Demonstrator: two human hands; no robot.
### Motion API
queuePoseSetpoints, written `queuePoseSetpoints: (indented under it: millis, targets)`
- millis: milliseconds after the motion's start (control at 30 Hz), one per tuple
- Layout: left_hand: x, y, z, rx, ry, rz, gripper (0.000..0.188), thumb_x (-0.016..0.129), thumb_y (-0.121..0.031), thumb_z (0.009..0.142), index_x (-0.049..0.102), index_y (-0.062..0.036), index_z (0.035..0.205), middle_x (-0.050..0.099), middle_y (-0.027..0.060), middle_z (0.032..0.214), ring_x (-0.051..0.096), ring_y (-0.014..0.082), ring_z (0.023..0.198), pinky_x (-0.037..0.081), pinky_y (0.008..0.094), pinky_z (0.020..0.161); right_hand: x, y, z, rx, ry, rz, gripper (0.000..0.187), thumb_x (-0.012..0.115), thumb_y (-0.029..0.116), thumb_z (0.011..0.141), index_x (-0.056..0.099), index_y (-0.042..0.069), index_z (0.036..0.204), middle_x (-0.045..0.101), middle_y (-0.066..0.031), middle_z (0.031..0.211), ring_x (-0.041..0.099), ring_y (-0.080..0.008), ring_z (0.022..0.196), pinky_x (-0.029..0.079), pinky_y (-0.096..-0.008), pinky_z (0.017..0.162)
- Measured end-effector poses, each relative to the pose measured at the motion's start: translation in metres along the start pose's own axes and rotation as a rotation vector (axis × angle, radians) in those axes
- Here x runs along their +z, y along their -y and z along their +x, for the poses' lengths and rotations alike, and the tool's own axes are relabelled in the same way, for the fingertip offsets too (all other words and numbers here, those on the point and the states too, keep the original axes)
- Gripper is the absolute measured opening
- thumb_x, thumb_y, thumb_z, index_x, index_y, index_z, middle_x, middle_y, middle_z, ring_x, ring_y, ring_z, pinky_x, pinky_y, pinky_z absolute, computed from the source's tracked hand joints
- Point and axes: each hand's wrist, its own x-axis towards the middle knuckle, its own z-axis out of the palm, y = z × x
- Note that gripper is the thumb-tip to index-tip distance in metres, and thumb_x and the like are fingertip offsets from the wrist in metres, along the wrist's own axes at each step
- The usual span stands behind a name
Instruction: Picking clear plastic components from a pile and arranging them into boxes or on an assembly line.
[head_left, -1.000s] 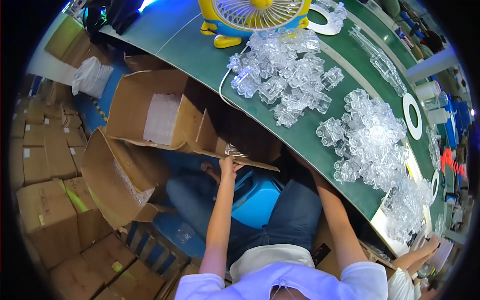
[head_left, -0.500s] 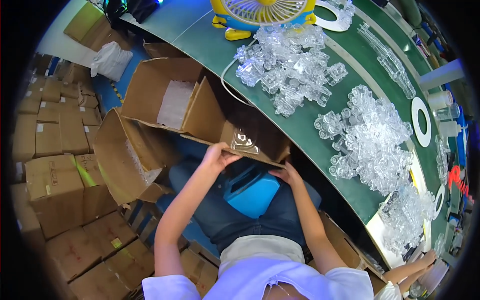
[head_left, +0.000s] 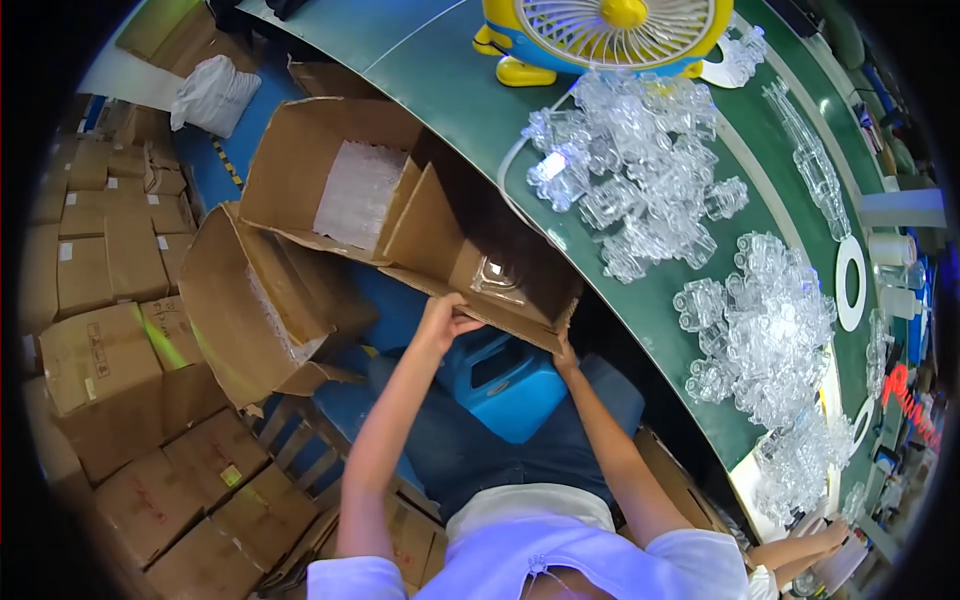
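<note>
An open cardboard box (head_left: pixel 440 215) stands tilted in front of me, partly under the table's edge, with a clear plastic piece (head_left: pixel 497 277) lying on its bottom. My left hand (head_left: pixel 443 320) grips the near rim of this box, thumb inside the corner of its edge. At the box's right corner my right hand (head_left: pixel 566 355) holds the wall; its fingers are partly hidden. Below the box, between my legs, sits a blue plastic stool (head_left: pixel 515 395) with a slot in its top.
A second open box (head_left: pixel 330 150) with a whitish sheet adjoins on the left, and another open box (head_left: pixel 235 300) is nearer. On the green table (head_left: pixel 450 90) lie heaps of clear plastic parts (head_left: pixel 770 330) and a yellow fan (head_left: pixel 620 35). Stacked cartons (head_left: pixel 110 350) fill the left.
The box in my hands has shifted slightly away from me, uncovering more of the blue stool. My view has turned a little, so the table and fan appear farther right.
</note>
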Motion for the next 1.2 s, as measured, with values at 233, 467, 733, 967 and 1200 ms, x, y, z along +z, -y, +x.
queuePoseSetpoints:
  millis: [233, 467, 733, 967, 1200]
  targets:
    - [0.007, 0.031, -0.009, -0.039, -0.083, -0.077, 0.042, 0.046, -0.005, 0.072, 0.038, 0.004, 0.112, 0.055, 0.021, 0.096, 0.062, 0.0322, 0.075, 0.056, 0.0395, 0.06, 0.086, -0.015, -0.086, 0.261, 0.007, -0.315, 0.045, 0.03, 0.038, 0.089, 0.042, 0.008, 0.121, 0.05, -0.0227, 0.112, 0.055, -0.0389, 0.091, 0.044, -0.0446, 0.078]
    - [-0.036, 0.103, 0.009, -0.097, -0.094, -0.103, 0.042, 0.046, -0.004, 0.072, 0.037, 0.0047, 0.112, 0.055, 0.022, 0.094, 0.062, 0.0325, 0.07, 0.056, 0.0377, 0.055, 0.166, 0.006, -0.157, -0.326, -0.061, -0.551, 0.035, 0.052, 0.02, 0.078, 0.05, 0.007, 0.11, 0.052, -0.017, 0.11, 0.051, -0.0341, 0.097, 0.043, -0.0417, 0.081]
    - [-0.029, 0.082, -0.042, -0.003, -0.055, -0.082, 0.039, 0.045, -0.006, 0.074, 0.041, 0.0043, 0.11, 0.056, 0.0203, 0.095, 0.061, 0.032, 0.077, 0.055, 0.0411, 0.062, 0.107, 0.021, -0.184, -0.249, -0.104, -0.075, 0.02, 0.047, 0.002, 0.075, 0.06, 0.002, 0.091, 0.06, -0.0113, 0.086, 0.058, -0.0214, 0.079, 0.046, -0.0302, 0.071]
    - [-0.034, 0.004, -0.135, -0.259, 0.099, -0.064, 0.033, 0.044, -0.004, 0.075, 0.046, 0.0049, 0.106, 0.057, 0.0196, 0.098, 0.059, 0.031, 0.088, 0.05, 0.0415, 0.078, 0.032, -0.049, -0.154, 0.401, -0.059, 0.731, 0.036, 0.044, 0.039, 0.086, 0.052, 0.011, 0.107, 0.06, -0.0046, 0.09, 0.058, -0.0164, 0.076, 0.049, -0.0308, 0.068]
    - [-0.033, -0.017, -0.129, -0.293, 0.075, -0.018, 0.032, 0.043, 0.0, 0.075, 0.044, 0.0083, 0.106, 0.053, 0.0221, 0.106, 0.056, 0.0365, 0.092, 0.05, 0.0465, 0.078, 0.045, -0.022, -0.145, 0.387, 0.115, 0.717, 0.06, 0.044, 0.053, 0.081, 0.032, 0.017, 0.128, 0.041, -0.0095, 0.125, 0.047, -0.0253, 0.104, 0.044, -0.0399, 0.079]
